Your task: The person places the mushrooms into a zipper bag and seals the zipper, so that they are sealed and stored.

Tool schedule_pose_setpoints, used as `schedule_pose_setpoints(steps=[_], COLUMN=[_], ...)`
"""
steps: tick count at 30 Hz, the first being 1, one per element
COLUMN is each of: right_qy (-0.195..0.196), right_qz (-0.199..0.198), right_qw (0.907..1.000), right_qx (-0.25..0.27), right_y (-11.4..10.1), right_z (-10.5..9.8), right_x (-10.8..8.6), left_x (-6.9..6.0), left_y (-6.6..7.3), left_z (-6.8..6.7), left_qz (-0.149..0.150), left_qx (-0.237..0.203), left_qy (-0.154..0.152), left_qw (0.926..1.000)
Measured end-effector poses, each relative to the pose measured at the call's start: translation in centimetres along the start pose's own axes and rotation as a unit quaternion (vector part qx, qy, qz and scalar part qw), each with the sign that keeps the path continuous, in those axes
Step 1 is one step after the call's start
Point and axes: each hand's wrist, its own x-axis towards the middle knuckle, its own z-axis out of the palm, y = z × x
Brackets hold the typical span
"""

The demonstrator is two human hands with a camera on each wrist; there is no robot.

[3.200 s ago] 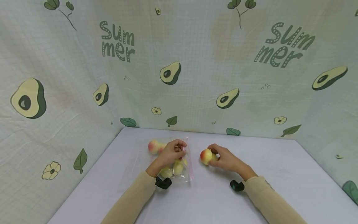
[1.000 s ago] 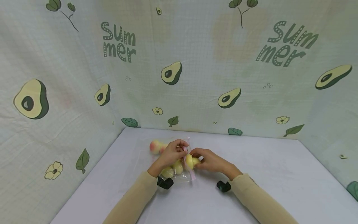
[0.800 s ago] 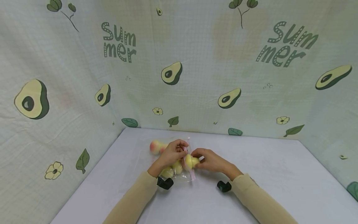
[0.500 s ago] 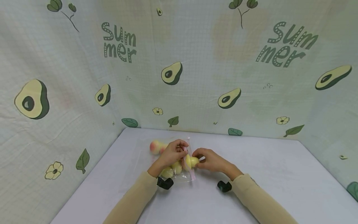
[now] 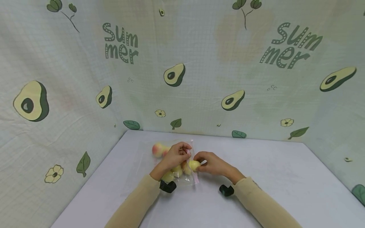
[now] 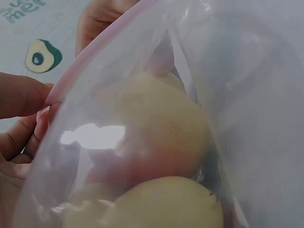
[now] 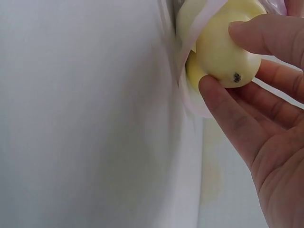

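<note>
A clear zip bag point(image 5: 185, 181) with a pink rim lies on the table, with several yellow, red-blushed apples point(image 6: 156, 123) inside. My left hand point(image 5: 174, 156) reaches across the bag and pinches its pink rim point(image 6: 78, 61) between thumb and fingers. At the mouth, my right hand point(image 5: 212, 163) grips a yellow apple point(image 7: 228, 52) by thumb and fingertips, its dark blossom end facing outward. This apple is partly inside the rim. Another yellow apple point(image 7: 193, 71) shows just behind it, within the mouth. My left hand and forearm hide part of the bag's contents.
The white table point(image 5: 256, 177) reaches back to a hanging cloth point(image 5: 199, 63) printed with avocados and leaves. Black wrist cameras point(image 5: 167, 186) sit under both wrists. A red-blushed apple point(image 5: 157, 149) lies at the bag's far left.
My right hand has come left from the table beside the bag, bringing apples to its mouth. One apple has moved farther in past the rim. The left hand keeps its hold.
</note>
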Motion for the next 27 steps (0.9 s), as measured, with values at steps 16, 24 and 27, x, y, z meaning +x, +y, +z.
schedule_pose_setpoints(steps=[16,24,27], right_qy=[0.003,0.006,0.005], right_qz=[0.001,-0.002,-0.002], right_qw=[0.9999,0.9998,0.9999], right_qx=[-0.015,-0.021,-0.016], right_y=[-0.1,0.1,0.3], right_z=[-0.3,-0.4,-0.3], right_x=[0.2,0.5,0.6], left_x=[-1.3,-1.3,-1.3], left_y=[3.3,3.6,3.6], left_z=[-0.1,-0.1,-0.1], left_qz=[0.001,-0.023,-0.023], left_qx=[-0.02,-0.023,-0.023], left_qy=[-0.021,-0.022,-0.022], left_qw=[0.9996,0.9992,0.9992])
